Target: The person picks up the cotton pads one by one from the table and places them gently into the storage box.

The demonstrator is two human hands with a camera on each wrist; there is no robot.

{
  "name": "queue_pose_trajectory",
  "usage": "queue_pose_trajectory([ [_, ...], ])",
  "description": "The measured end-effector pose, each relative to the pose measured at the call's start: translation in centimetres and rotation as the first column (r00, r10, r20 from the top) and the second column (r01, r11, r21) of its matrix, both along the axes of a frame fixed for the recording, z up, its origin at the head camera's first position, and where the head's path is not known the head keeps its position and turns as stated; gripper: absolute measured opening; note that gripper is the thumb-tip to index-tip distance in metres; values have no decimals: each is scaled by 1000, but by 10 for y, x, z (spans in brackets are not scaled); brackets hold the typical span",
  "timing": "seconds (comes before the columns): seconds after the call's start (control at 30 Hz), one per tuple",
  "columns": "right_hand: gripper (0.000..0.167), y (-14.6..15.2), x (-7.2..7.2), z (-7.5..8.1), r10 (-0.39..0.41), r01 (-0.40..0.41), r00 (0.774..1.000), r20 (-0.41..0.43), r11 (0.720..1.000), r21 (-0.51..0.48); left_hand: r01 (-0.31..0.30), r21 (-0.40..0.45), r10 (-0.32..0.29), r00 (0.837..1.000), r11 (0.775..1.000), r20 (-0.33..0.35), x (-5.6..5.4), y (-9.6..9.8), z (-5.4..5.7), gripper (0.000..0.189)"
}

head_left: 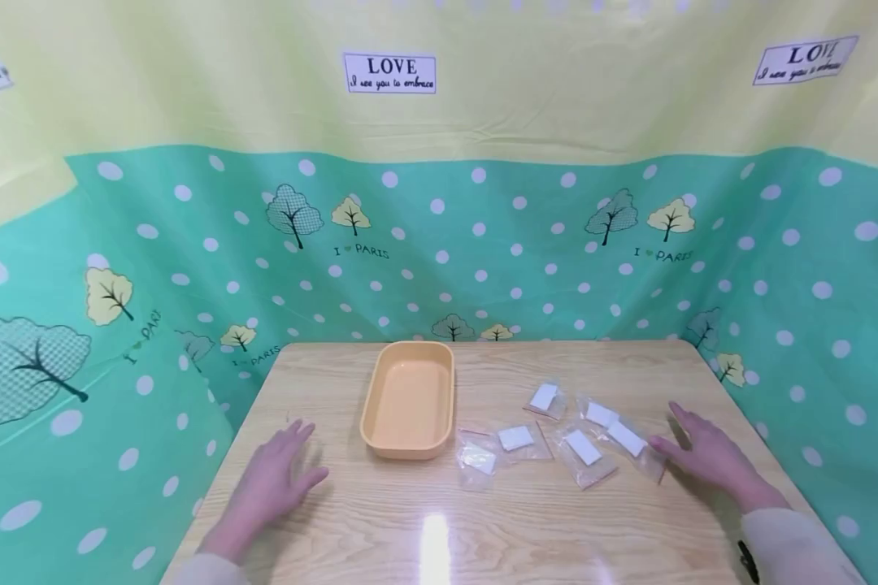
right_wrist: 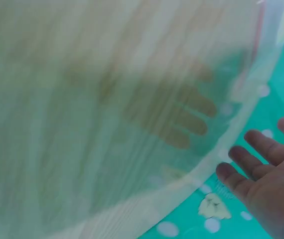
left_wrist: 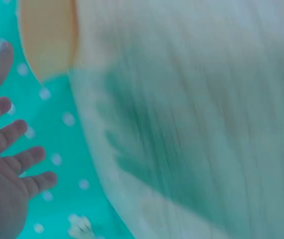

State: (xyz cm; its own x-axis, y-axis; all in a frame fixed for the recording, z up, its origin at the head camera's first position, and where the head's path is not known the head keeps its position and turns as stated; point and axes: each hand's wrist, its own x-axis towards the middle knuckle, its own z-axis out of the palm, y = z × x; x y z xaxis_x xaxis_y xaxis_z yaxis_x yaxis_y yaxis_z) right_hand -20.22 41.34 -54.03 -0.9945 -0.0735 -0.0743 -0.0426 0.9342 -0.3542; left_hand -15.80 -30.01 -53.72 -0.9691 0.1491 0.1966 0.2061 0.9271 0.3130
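My left hand (head_left: 269, 479) is over the left part of the table, fingers spread and holding nothing. In the left wrist view its fingers (left_wrist: 15, 134) stand loosely apart. To its right lies a shallow peach plastic tray (head_left: 410, 402). My right hand (head_left: 710, 455), also holding nothing, is at the right side, its thumb close to a small clear zip bag (head_left: 627, 439) with a white card inside. Several similar bags lie left of it, among them one bag (head_left: 545, 398) at the back and another bag (head_left: 478, 459) beside the tray. The right wrist view shows extended fingers (right_wrist: 261, 154).
The wood-grain table (head_left: 366, 520) reflects light near its front. A teal and yellow printed curtain (head_left: 475, 244) surrounds it at the back and both sides. A small black object (head_left: 749, 561) shows beside the right sleeve (head_left: 793, 544).
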Motion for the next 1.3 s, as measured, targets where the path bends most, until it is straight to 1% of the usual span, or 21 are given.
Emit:
queue_pose_trajectory([
  [0.1, 100, -11, -2, 3, -17, 19, 999, 27, 998, -67, 51, 28, -50, 998, 998, -38, 8, 37, 0, 79],
  [0.17, 98, -24, -5, 5, -27, 33, 998, 52, 994, -109, 74, 34, -73, 997, 997, -28, 14, 57, -2, 80],
  [0.23, 95, -38, -11, 5, -19, 27, 998, 56, 990, -139, 77, 32, -77, 997, 997, -4, 19, 72, -4, 81],
  [0.33, 91, -61, -22, 3, 13, -8, 1000, 27, 987, -160, 61, 41, -62, 998, 997, 30, 24, 83, -8, 81],
  [0.43, 87, -80, -34, 2, 56, -58, 998, -15, 986, -158, 57, 52, -58, 998, 997, 24, 29, 89, -10, 81],
  [0.57, 81, -98, -48, 0, 93, -97, 995, -33, 987, -132, 75, 61, -75, 997, 995, -6, 29, 96, -10, 82],
  [0.73, 69, -110, -58, -5, 115, -117, 993, -20, 990, -85, 67, 48, -69, 997, 997, 39, 29, 101, -9, 84],
  [0.8, 63, -112, -61, -8, 125, -126, 992, -25, 990, -59, 61, 38, -63, 997, 997, 49, 29, 102, -10, 85],
  [0.87, 58, -114, -63, -10, 135, -136, 990, -39, 990, -34, 62, 37, -63, 997, 997, 46, 30, 103, -9, 85],
  [0.97, 54, -115, -64, -11, 130, -131, 991, -38, 991, -21, 64, 48, -66, 997, 997, 39, 31, 103, -9, 85],
  [1.1, 54, -114, -64, -9, 100, -100, 995, -8, 994, -41, 63, 65, -66, 997, 996, 43, 31, 103, -9, 84],
  [1.3, 54, -114, -61, -4, 59, -56, 998, 27, 995, -83, 55, 60, -59, 996, 997, 62, 32, 103, -9, 84],
])
